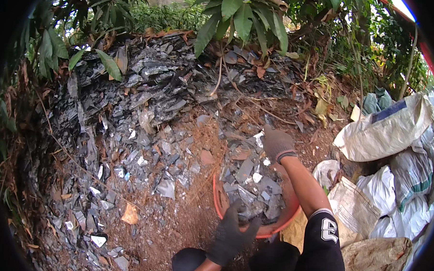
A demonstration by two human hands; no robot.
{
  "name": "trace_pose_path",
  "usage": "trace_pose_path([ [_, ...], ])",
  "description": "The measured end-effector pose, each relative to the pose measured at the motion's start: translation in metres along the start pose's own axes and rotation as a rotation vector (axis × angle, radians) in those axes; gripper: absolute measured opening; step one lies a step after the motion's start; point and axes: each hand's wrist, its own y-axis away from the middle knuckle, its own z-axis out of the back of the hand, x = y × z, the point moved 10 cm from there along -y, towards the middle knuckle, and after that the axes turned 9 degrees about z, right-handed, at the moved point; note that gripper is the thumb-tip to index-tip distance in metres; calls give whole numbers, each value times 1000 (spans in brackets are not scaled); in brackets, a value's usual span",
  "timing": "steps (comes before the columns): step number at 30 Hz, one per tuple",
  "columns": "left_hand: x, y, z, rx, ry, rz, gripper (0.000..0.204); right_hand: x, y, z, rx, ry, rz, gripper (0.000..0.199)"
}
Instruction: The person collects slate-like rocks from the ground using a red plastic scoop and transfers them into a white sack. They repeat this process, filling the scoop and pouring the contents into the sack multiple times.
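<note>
Outdoors, a round orange basin (216,198), loaded with grey shards (272,186), sits on brown soil (186,231). At its near rim the gloved left hand (234,235) is open, thumb spread from fingers, nothing seen in its grasp. The gloved right hand (277,142) reaches to the far side, beside a white piece (259,139); I cannot tell whether its fingers are closed or holding anything. Pale sacks (387,126) lie to the right.
</note>
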Motion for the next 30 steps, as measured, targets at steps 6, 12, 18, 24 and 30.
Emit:
trace_pose_path([
  [6,-4,-12,-24,128,6,144,76,-21,-54,-34,-22,21,96,22],
  [12,15,-14,-24,46,-12,100,76,-1,36,-61,-308,49,342,22],
  [18,39,-27,-49,196,127,252,74,14,35,-28,-310,-115,248,25],
  [24,31,-29,-65,119,60,71,74,-8,-16,-94,-29,-7,151,26],
  [30,12,-24,-72,247,166,117,75,-82,-128,-154,-17,-110,-101,26],
])
